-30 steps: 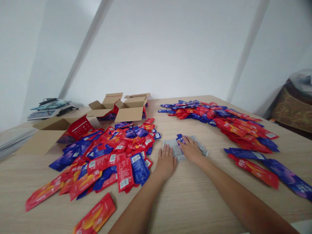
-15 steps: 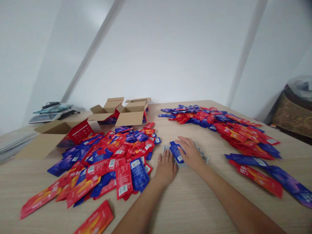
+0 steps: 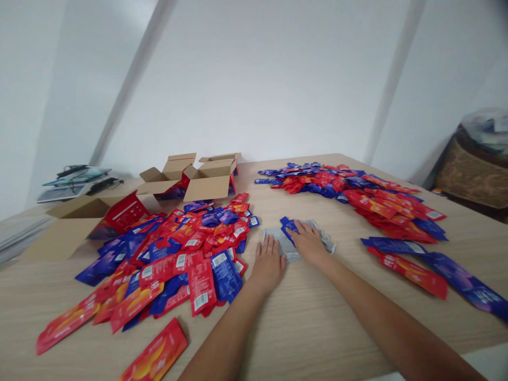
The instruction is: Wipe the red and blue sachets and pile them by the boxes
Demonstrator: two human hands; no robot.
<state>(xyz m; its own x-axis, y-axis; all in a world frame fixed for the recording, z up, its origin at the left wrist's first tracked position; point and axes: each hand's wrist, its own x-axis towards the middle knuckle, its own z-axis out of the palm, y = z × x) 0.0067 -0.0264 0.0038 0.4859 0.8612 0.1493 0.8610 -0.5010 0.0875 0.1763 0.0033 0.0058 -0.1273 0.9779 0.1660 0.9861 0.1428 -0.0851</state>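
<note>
A grey knitted cloth (image 3: 284, 247) lies on the table before me. My left hand (image 3: 267, 266) rests flat at its left edge, fingers stretched out, holding nothing. On the cloth is a blue sachet (image 3: 286, 226), mostly covered by my right hand (image 3: 308, 242). The fingers of that hand are extended across the sachet and lie on top of it; its lower part is hidden. Just left of my left hand spreads a heap of red and blue sachets (image 3: 202, 272), several with white barcode labels.
A second long pile of red and blue sachets (image 3: 337, 185) runs along the right back. Two blue sachets (image 3: 464, 280) and a red one (image 3: 410, 272) lie nearer. Opened cardboard boxes (image 3: 208, 188) stand back left, beside a stack of folders (image 3: 75, 177). A patterned chair (image 3: 476, 169) is at right.
My right hand has slid over the blue sachet, covering its label and lower part. My left hand stays at the cloth's edge. The camera view has shifted slightly.
</note>
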